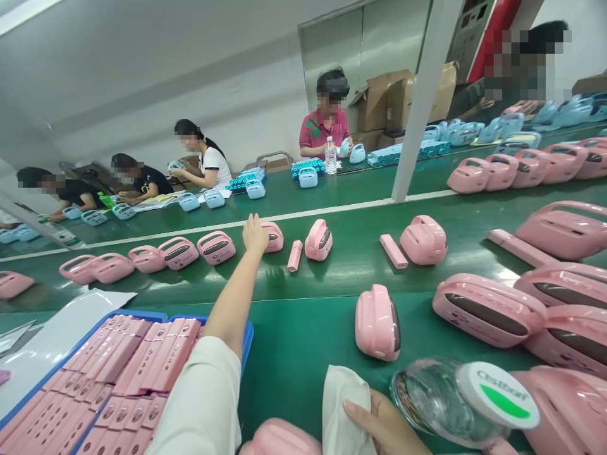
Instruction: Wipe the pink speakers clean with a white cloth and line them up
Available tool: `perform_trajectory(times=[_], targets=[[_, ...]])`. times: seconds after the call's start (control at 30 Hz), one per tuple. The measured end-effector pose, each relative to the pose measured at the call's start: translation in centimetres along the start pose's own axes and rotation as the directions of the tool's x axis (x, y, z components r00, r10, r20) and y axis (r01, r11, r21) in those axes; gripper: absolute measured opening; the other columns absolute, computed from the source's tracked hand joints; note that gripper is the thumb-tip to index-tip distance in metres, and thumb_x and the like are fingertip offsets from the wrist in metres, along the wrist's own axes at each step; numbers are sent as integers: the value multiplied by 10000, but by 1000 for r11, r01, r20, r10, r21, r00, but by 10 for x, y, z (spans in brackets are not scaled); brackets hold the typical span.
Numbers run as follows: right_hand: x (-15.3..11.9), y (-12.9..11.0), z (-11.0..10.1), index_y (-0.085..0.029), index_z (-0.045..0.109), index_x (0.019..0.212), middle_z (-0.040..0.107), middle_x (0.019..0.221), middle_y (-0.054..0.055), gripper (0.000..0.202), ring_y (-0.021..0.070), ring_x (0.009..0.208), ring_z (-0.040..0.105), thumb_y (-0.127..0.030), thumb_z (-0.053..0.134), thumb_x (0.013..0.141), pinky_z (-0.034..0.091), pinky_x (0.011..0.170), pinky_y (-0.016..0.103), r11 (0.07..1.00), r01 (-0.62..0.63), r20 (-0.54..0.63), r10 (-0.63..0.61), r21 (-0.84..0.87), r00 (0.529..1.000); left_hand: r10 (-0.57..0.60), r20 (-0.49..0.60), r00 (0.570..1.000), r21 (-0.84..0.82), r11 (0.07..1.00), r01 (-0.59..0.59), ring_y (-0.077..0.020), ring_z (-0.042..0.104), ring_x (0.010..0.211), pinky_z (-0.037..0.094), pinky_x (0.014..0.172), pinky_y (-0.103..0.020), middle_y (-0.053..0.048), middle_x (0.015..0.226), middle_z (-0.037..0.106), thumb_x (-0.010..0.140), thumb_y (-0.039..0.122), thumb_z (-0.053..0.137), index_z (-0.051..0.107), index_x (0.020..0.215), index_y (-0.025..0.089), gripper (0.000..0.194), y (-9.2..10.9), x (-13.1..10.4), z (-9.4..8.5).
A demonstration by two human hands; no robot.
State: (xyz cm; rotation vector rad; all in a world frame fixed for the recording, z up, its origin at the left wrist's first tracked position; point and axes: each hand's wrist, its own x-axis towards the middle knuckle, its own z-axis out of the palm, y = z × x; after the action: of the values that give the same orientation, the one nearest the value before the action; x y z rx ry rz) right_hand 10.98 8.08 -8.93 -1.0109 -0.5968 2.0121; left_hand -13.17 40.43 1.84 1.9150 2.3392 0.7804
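Note:
My left hand (256,235) reaches out to the belt, its fingers closed at the left end of a pink handled casing (274,237); part of the grip is hidden behind the hand. Low in the view, my right hand (385,422) pinches a white cloth (342,398). Just beyond the cloth stands another pink handled casing (374,323) with a dark side panel. Below, a further pink casing (284,439) is cut off by the frame edge. Right of my right hand lies a clear jar (434,395) with a white and green lid.
Blue trays (250,344) with pink bar-shaped parts (156,354) stand at left. Pink casings (177,253) line the green belt (351,281), with loose pink bars (294,256) among them. A white post (417,107) rises beyond. Several people work opposite among light-blue casings (308,177).

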Motion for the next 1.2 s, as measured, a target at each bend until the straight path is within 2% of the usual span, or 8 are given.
perform_trajectory(times=[0.37, 0.57, 0.7, 0.8, 0.87, 1.0, 1.1, 1.2], targets=[[-7, -12, 10, -149, 715, 850, 765, 820, 102, 482, 302, 915, 719, -475, 891, 542, 538, 881, 404, 983, -34, -69, 47, 181, 996, -44, 204, 978, 5, 999, 44, -188, 628, 919, 517, 838, -377, -51, 954, 662, 878, 326, 640, 650, 905, 139, 189, -5, -51, -54], [-16, -13, 18, -179, 710, 856, 766, 871, 95, 556, 313, 922, 699, -605, 842, 525, 547, 830, 399, 962, 270, -243, -254, 35, 936, -1, 84, 996, -394, 918, 34, -131, 529, 634, 382, 560, -238, 20, 598, 503, 751, 288, 630, 509, 596, 166, 231, 10, -130, -110], [-39, -23, 28, -153, 721, 876, 754, 884, 91, 592, 283, 895, 673, -702, 710, 656, 528, 813, 360, 842, 467, -251, -529, -270, 811, -4, 20, 1000, -779, 627, 18, -116, 547, 637, 415, 574, -217, 12, 685, 586, 676, 389, 692, 594, 711, 161, 251, 30, -201, -144], [-53, -35, 38, -149, 712, 898, 743, 901, 93, 563, 273, 907, 667, -683, 663, 727, 536, 782, 346, 784, 535, -197, -606, -315, 771, -38, 89, 995, -952, 291, 97, -115, 566, 604, 431, 555, -206, -2, 664, 622, 565, 327, 794, 645, 711, 140, 280, 44, -250, -165], [-58, -45, 45, -153, 695, 967, 737, 970, 102, 531, 276, 950, 671, -642, 651, 765, 550, 780, 351, 763, 578, -219, -641, -290, 736, -14, 153, 988, -967, 202, 153, -120, 585, 598, 443, 545, -203, -17, 678, 652, 571, 310, 798, 671, 731, 135, 269, 48, -275, -173], [-60, -67, 62, -159, 641, 1128, 713, 1100, 130, 464, 282, 1057, 667, -539, 545, 882, 566, 839, 394, 574, 754, -144, -816, -320, 560, 81, 202, 976, -969, 161, 188, -137, 623, 659, 471, 578, -199, -23, 736, 678, 593, 285, 773, 709, 806, 145, 263, 49, -303, -178], [-55, -81, 73, -169, 648, 1133, 716, 1118, 122, 369, 263, 1079, 665, -419, 444, 954, 543, 904, 421, 275, 826, 27, -944, -492, 330, 170, 157, 973, -962, 250, 112, -185, 653, 822, 507, 697, -242, -58, 903, 704, 692, 343, 730, 716, 920, 151, 298, 51, -311, -175], [-52, -94, 77, -182, 686, 1053, 749, 986, 91, 310, 235, 912, 696, -309, 425, 943, 548, 793, 368, -51, 674, 160, -982, -737, 101, 224, 71, 972, -922, 387, -22, -213, 641, 927, 503, 787, -285, -75, 1013, 693, 805, 403, 664, 701, 1005, 168, 311, 56, -318, -172]])
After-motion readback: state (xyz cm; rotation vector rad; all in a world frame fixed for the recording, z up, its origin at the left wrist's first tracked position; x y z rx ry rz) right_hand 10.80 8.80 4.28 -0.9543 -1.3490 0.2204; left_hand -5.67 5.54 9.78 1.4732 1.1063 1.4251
